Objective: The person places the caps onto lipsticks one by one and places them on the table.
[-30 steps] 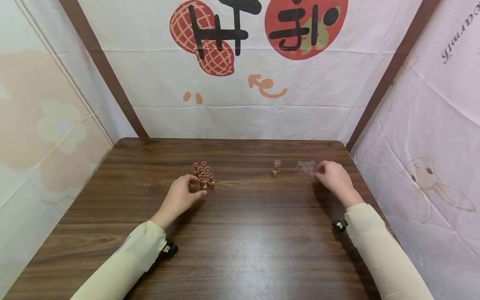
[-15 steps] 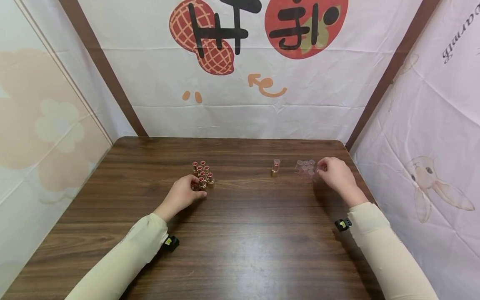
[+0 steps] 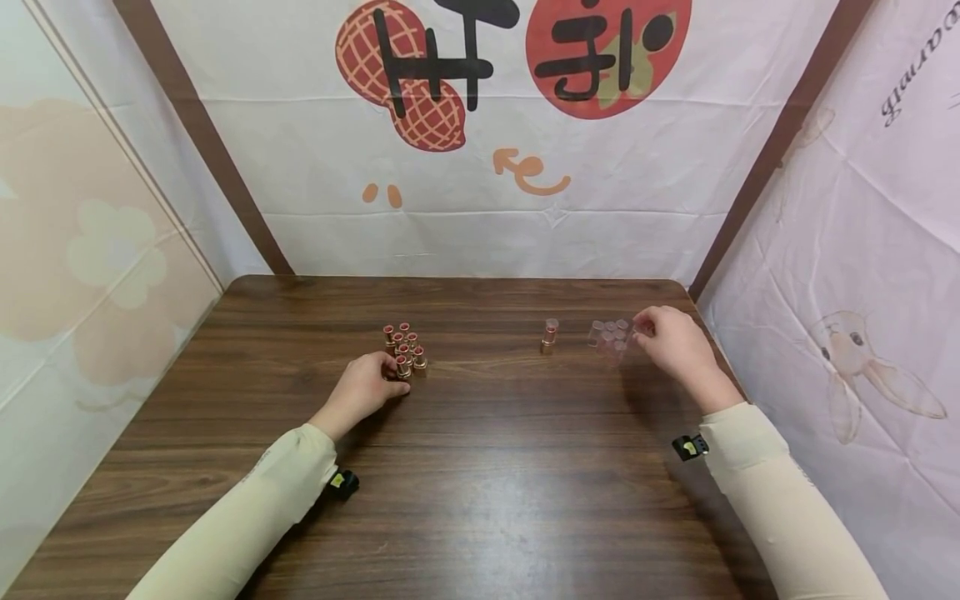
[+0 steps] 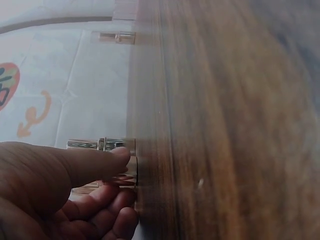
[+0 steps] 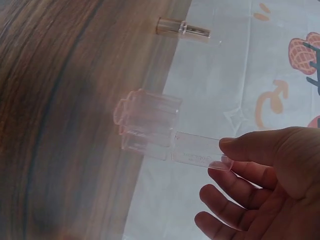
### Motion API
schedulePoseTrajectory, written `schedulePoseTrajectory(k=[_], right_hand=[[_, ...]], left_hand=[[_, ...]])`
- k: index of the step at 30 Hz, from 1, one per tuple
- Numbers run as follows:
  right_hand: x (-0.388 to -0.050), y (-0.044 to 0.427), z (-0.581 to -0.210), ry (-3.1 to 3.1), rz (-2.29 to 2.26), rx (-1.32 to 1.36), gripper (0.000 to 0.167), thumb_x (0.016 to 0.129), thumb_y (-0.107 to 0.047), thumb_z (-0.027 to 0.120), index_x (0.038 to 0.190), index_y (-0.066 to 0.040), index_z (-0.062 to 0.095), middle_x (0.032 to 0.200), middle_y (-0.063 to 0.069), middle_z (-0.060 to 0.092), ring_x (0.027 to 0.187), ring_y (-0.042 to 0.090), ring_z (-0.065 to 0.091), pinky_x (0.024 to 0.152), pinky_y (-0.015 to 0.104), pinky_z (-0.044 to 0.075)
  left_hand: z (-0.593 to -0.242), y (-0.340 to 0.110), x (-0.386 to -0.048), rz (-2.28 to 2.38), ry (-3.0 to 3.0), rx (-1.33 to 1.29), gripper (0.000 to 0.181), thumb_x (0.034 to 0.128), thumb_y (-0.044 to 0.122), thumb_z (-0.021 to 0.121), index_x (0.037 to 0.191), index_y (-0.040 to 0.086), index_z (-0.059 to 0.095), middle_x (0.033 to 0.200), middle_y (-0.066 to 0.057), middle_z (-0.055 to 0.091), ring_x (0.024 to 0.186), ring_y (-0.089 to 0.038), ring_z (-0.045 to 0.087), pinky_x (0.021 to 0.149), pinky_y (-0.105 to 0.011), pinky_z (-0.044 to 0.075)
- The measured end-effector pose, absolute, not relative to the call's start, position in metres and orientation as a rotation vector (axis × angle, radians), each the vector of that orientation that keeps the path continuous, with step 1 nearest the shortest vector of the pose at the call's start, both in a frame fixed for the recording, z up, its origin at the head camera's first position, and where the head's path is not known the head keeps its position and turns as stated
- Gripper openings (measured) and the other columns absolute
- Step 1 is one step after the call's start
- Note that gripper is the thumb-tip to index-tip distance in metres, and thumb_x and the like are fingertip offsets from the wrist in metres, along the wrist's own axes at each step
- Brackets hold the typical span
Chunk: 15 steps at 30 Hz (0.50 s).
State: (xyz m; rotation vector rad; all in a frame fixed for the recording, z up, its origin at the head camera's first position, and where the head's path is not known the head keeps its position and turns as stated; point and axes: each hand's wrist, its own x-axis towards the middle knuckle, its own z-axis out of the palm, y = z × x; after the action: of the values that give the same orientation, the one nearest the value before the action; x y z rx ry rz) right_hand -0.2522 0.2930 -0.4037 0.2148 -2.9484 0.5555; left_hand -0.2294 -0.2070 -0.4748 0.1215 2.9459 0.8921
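Observation:
Several gold lipstick tubes with red tops point(image 3: 412, 340) stand upright in a cluster at the left of the table. My left hand point(image 3: 358, 393) curls its thumb and fingers round the nearest tube point(image 3: 403, 367); in the left wrist view the thumb lies across the tubes point(image 4: 82, 144). At the right, my right hand point(image 3: 675, 350) pinches one clear cap point(image 5: 197, 149) between thumb and fingertips, its lower end beside the grouped clear pinkish caps point(image 5: 150, 120). The cap is off the table. One tube with a clear cap over it point(image 3: 550, 335) stands between the two groups.
The brown wooden table point(image 3: 480, 467) has a rounded back edge against a printed white cloth point(image 3: 480, 242). Another printed cloth point(image 3: 855, 275) hangs close to the right arm, and a third point(image 3: 112, 250) is on the left.
My right hand has risen slightly, lifting the pinched clear cap from beside the other caps. My left hand has stayed nearly still at the tube cluster.

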Motion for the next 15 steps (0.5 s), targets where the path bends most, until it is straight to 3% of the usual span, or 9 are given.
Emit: schedulePoseTrajectory(k=[15], right_hand=[[-0.239, 0.273, -0.377, -2.903, 0.609, 0.305, 0.027, 0.096, -0.015, 0.068, 0.12, -0.002, 0.068, 0.111, 0.017, 0.068, 0.102, 0.033, 0.065, 0.088, 0.052, 0.05]], left_hand=[[-0.472, -0.208, -0.226, 0.901, 2.951, 0.129, 0.024, 0.0905, 0.027, 0.079, 0.1, 0.008, 0.068, 0.095, -0.006, 0.07, 0.084, -0.021, 0.061, 0.078, -0.04, 0.049]])
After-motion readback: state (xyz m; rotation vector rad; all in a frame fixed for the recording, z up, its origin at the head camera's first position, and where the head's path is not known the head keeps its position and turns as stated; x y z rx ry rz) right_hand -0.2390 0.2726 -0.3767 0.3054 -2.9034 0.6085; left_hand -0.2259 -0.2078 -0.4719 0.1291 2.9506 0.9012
